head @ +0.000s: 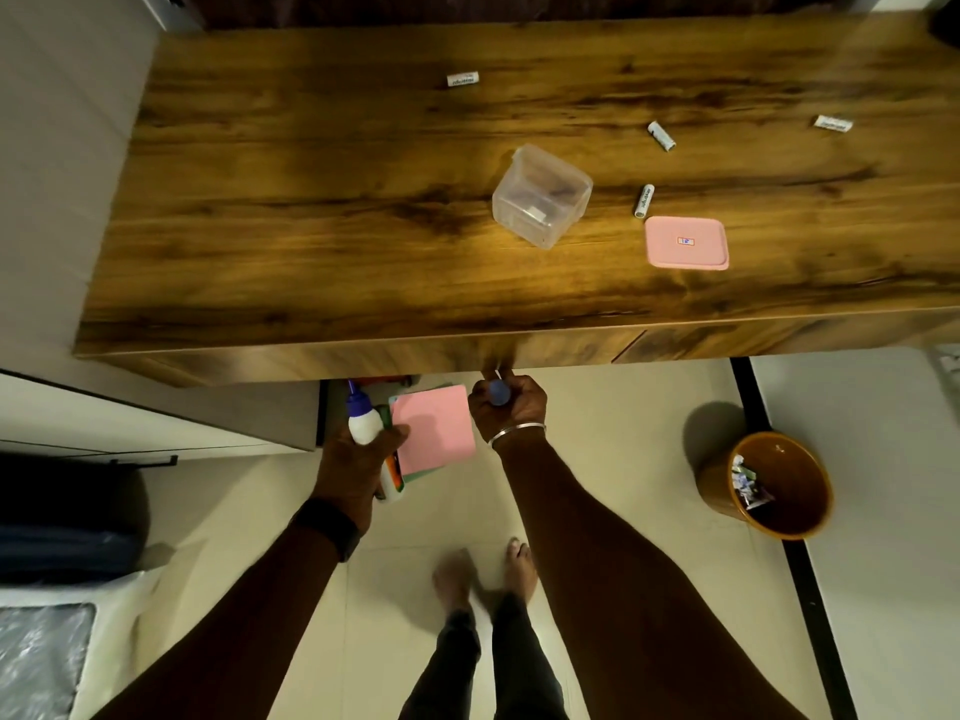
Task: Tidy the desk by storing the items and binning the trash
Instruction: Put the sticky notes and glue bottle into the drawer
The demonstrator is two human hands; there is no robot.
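My left hand [358,459] grips a white glue bottle [362,419] with a blue cap, held below the desk's front edge over an open drawer. In that drawer lies a pink sticky pad [435,428] with other stationery beside it. My right hand [511,407] is closed on a small blue-topped item [498,392] just under the desk edge; what it is stays unclear. On the wooden desk [322,210] stand a clear plastic box [543,195] and its pink lid [685,242], with two batteries [644,201] [661,136] and two white erasers [462,79] [832,123] scattered around.
An orange bin [766,485] with crumpled trash stands on the tiled floor to the right. A grey cabinet [156,418] flanks the drawer on the left. My legs and feet [485,574] are below the desk edge. A dark floor strip runs along the right.
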